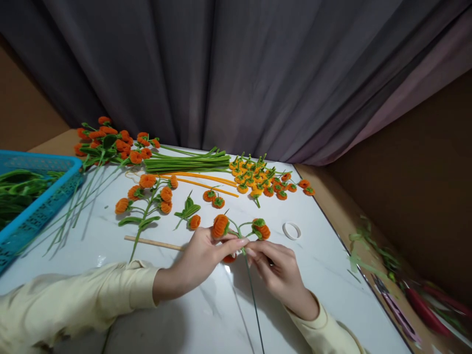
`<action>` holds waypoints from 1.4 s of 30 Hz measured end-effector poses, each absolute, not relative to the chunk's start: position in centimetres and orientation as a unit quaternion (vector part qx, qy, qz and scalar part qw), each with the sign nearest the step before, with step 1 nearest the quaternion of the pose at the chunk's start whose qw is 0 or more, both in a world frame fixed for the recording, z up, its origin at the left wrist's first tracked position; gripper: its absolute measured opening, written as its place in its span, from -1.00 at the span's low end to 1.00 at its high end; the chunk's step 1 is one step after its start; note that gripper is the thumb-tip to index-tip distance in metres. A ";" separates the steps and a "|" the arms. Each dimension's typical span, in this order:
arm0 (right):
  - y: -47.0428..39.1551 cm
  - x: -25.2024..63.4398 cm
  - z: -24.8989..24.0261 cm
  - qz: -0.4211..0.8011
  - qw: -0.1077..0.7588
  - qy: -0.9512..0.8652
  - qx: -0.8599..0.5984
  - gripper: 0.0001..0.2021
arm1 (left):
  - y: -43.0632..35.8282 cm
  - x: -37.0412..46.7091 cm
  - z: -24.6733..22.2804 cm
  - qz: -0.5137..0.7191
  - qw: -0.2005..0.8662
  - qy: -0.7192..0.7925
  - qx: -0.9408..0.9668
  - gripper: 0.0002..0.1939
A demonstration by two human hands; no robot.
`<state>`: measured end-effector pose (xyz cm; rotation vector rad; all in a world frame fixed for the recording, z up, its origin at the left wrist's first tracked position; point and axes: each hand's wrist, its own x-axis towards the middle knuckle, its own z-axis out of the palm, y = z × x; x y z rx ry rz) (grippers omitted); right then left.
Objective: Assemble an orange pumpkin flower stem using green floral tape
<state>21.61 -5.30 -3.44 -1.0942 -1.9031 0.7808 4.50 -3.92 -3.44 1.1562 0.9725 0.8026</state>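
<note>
My left hand (pixel 208 255) and my right hand (pixel 276 268) meet at the middle of the white table, fingertips pinched on one thin green flower stem (pixel 253 301). The stem hangs down toward the front edge. Small orange pumpkins of fuzzy chenille branch from its top, one pumpkin (pixel 221 226) above my left fingers and another pumpkin (pixel 261 229) above my right. A third orange one shows partly beneath my left fingers. To the left lies a finished-looking pumpkin branch (pixel 147 211) with green leaves, across a wooden stick (pixel 155 242). Something small and white shows at the fingertips, too hidden to name.
A blue basket (pixel 44 216) of green leaves stands left. Behind lie orange pumpkin bunches (pixel 106 140), green chenille stems (pixel 188 162) and yellow pumpkins (pixel 252 177). A white tape roll (pixel 291 230) sits right of my hands; pink-handled scissors (pixel 400 314) lie past the right edge.
</note>
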 end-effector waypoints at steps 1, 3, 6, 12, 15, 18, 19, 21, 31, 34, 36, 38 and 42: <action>-5.4 21.5 -3.6 0.277 0.404 -0.761 -0.426 -0.77 | -3.9 4.5 -3.5 0.357 0.654 0.430 0.510 -0.68; -5.4 21.4 -3.8 0.266 0.413 -0.758 -0.430 -0.79 | -3.9 4.4 -3.6 0.359 0.652 0.422 0.518 -0.69; -5.4 21.3 -4.3 0.370 0.407 -0.701 -0.453 -0.74 | -3.9 4.2 -3.6 0.355 0.642 0.406 0.545 -0.67; -5.3 21.4 -5.3 0.669 0.338 -0.525 -0.404 -0.57 | -4.1 4.2 -3.4 0.375 0.664 0.350 0.544 -0.69; -5.5 21.2 -5.5 0.727 0.330 -0.462 -0.386 -0.53 | -4.0 4.4 -3.8 0.362 0.721 0.298 0.511 -0.73; -5.7 20.8 -5.4 0.766 0.318 -0.423 -0.366 -0.52 | -3.9 4.4 -4.3 0.354 0.752 0.266 0.489 -0.72; -5.7 20.6 -5.3 0.775 0.316 -0.412 -0.359 -0.53 | -3.8 4.4 -4.4 0.358 0.751 0.261 0.489 -0.70; -5.8 20.4 -5.2 0.790 0.311 -0.395 -0.350 -0.54 | -3.7 4.4 -4.5 0.367 0.743 0.262 0.494 -0.67; -5.8 20.4 -5.0 0.726 0.399 -0.406 -0.386 -0.59 | -2.8 4.4 -4.5 0.346 0.661 0.364 0.557 -0.56; -5.7 20.5 -4.3 0.672 0.413 -0.435 -0.435 -0.65 | -2.7 4.4 -4.6 0.328 0.649 0.404 0.554 -0.63; -5.8 20.6 -3.9 0.623 0.422 -0.452 -0.480 -0.68 | -2.8 4.4 -4.5 0.311 0.659 0.422 0.540 -0.65; -6.1 20.5 -3.7 0.572 0.431 -0.472 -0.513 -0.69 | -2.9 4.4 -4.2 0.309 0.663 0.429 0.530 -0.64; -6.8 20.1 -4.0 0.487 0.459 -0.527 -0.524 -0.70 | -3.3 4.7 -3.5 0.329 0.682 0.428 0.493 -0.64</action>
